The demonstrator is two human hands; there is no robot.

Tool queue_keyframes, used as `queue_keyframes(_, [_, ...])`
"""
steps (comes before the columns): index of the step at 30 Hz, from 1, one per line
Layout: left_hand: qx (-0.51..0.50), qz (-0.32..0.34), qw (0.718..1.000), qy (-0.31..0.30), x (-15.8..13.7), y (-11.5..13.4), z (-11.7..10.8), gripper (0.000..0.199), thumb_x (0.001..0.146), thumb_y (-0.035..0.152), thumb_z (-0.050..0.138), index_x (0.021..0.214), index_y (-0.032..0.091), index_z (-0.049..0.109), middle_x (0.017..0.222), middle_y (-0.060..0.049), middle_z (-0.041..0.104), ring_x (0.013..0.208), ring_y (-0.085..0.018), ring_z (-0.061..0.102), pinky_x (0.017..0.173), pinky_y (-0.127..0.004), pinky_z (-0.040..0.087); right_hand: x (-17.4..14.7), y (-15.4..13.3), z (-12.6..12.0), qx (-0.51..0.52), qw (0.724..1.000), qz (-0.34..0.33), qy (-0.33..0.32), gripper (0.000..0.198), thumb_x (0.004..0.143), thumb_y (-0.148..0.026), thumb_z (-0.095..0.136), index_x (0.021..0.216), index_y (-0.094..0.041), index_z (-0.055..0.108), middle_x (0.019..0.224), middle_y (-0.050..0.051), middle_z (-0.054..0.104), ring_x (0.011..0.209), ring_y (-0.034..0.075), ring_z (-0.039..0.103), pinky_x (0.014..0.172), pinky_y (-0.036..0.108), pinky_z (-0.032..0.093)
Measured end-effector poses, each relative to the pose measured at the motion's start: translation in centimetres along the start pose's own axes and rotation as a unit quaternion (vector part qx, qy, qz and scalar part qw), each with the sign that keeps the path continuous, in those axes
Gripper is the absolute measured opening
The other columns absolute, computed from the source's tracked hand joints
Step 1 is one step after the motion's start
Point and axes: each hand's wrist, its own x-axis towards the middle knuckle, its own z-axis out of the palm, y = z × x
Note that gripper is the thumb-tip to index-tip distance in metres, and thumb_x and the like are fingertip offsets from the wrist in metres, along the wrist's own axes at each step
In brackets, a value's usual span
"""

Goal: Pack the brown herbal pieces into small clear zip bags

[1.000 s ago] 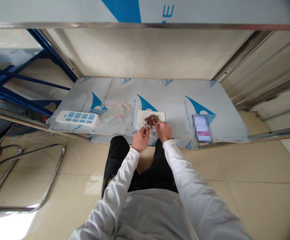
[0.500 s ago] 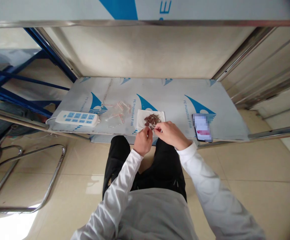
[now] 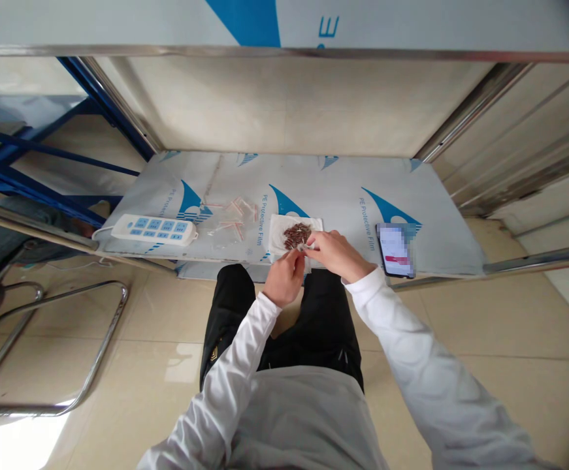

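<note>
A pile of small, thin reddish-brown pieces [image 3: 294, 234] lies on a white cloth or paper [image 3: 277, 228] near the shelf's front edge. Just in front of the pile, my left hand [image 3: 284, 277] is closed, thumb and fingers pressed together. My right hand [image 3: 337, 253] comes in from the right and pinches at the same spot, its fingertips meeting those of the left. A tiny pale bit shows between the fingertips, too small to name. The hands cover the near right corner of the white sheet.
A white power strip [image 3: 154, 230] lies at the left of the film-covered shelf [image 3: 328, 176]. Clear plastic bags with thin red-and-white sticks [image 3: 231, 228] are left of the sheet. A phone [image 3: 394, 250] rests at the right. Another board [image 3: 392, 26] spans overhead; a metal chair frame [image 3: 110, 339] stands left.
My left hand has risen slightly toward the pile and right, and both hands' fingertips have drawn together. A pale bit now shows between them. The view has shifted slightly.
</note>
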Motion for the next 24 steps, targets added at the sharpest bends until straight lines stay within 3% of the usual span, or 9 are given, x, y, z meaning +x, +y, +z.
queue_keyframes(2, [-0.019, 0.0, 1.0, 0.008, 0.0, -0.2, 0.1, 0.023, 0.094, 0.022, 0.04, 0.076, 0.019, 0.055, 0.074, -0.003, 0.063, 0.069, -0.014, 0.059, 0.065, -0.023, 0.037, -0.1, 0.5, 0.7, 0.113, 0.993, 0.023, 0.007, 0.006, 0.077, -0.019, 0.065, 0.077, -0.021, 0.071, 0.064, 0.001, 0.071, 0.059, 0.018, 0.068, 0.058, 0.025, 0.049])
queue_keyframes(6, [-0.018, -0.029, 0.999, 0.028, 0.1, -0.7, 0.5, 0.023, 0.091, 0.021, 0.042, 0.073, 0.019, 0.055, 0.071, -0.002, 0.063, 0.061, -0.012, 0.056, 0.061, -0.022, 0.034, -0.3, 1.3, 2.1, 0.296, 0.952, 0.081, -0.005, 0.007, 0.072, -0.017, 0.067, 0.075, -0.019, 0.072, 0.064, 0.001, 0.073, 0.055, 0.018, 0.069, 0.051, 0.025, 0.054])
queue_keyframes(8, [0.002, -0.042, 0.998, 0.039, 0.1, -0.8, 0.5, 0.023, 0.089, 0.021, 0.043, 0.07, 0.019, 0.056, 0.068, -0.001, 0.063, 0.06, -0.012, 0.055, 0.06, -0.022, 0.033, -0.3, 1.4, 2.2, 0.266, 0.961, 0.079, 0.005, 0.012, 0.07, -0.012, 0.065, 0.076, -0.019, 0.073, 0.067, 0.002, 0.074, 0.062, 0.02, 0.071, 0.057, 0.027, 0.056])
queue_keyframes(11, [0.061, -0.06, 0.995, 0.053, 0.0, -0.5, 0.1, 0.023, 0.087, 0.022, 0.047, 0.066, 0.019, 0.056, 0.066, -0.002, 0.063, 0.061, -0.014, 0.056, 0.059, -0.023, 0.032, -0.4, 0.8, 1.8, 0.113, 0.991, 0.062, 0.049, 0.018, 0.069, -0.005, 0.064, 0.075, -0.019, 0.074, 0.073, 0.006, 0.075, 0.077, 0.024, 0.072, 0.072, 0.031, 0.054])
queue_keyframes(14, [0.119, -0.082, 0.988, 0.063, -0.3, 0.4, -0.6, 0.021, 0.085, 0.024, 0.05, 0.066, 0.02, 0.057, 0.068, -0.004, 0.064, 0.063, -0.016, 0.058, 0.057, -0.025, 0.029, -0.8, -0.4, 1.1, 0.018, 0.995, 0.053, 0.083, 0.015, 0.072, -0.008, 0.065, 0.08, -0.019, 0.074, 0.077, 0.008, 0.075, 0.082, 0.026, 0.07, 0.076, 0.033, 0.051])
queue_keyframes(19, [0.119, -0.089, 0.986, 0.08, -0.2, 1.3, -1.6, 0.02, 0.084, 0.025, 0.051, 0.066, 0.021, 0.058, 0.069, -0.004, 0.066, 0.062, -0.018, 0.059, 0.057, -0.026, 0.028, -0.9, -1.1, 0.3, 0.081, 0.993, 0.012, 0.087, 0.012, 0.078, -0.017, 0.064, 0.075, -0.022, 0.073, 0.075, 0.003, 0.075, 0.074, 0.021, 0.07, 0.072, 0.029, 0.048])
queue_keyframes(22, [0.089, -0.109, 0.986, 0.085, 0.1, 0.7, -1.9, 0.022, 0.084, 0.025, 0.05, 0.064, 0.02, 0.056, 0.063, -0.003, 0.063, 0.061, -0.017, 0.058, 0.059, -0.026, 0.03, 0.0, 0.8, 0.7, 0.159, 0.982, 0.02, 0.102, 0.016, 0.083, -0.03, 0.061, 0.08, -0.022, 0.075, 0.075, 0.002, 0.075, 0.071, 0.019, 0.069, 0.068, 0.027, 0.048])
queue_keyframes(24, [0.069, -0.12, 0.986, 0.094, 0.2, 0.2, -2.0, 0.023, 0.084, 0.024, 0.048, 0.062, 0.02, 0.056, 0.061, -0.002, 0.062, 0.06, -0.016, 0.057, 0.06, -0.025, 0.03, 0.8, 2.8, 1.8, 0.152, 0.976, 0.066, 0.139, 0.023, 0.087, -0.032, 0.055, 0.089, -0.021, 0.075, 0.08, 0.004, 0.075, 0.074, 0.02, 0.069, 0.07, 0.027, 0.048])
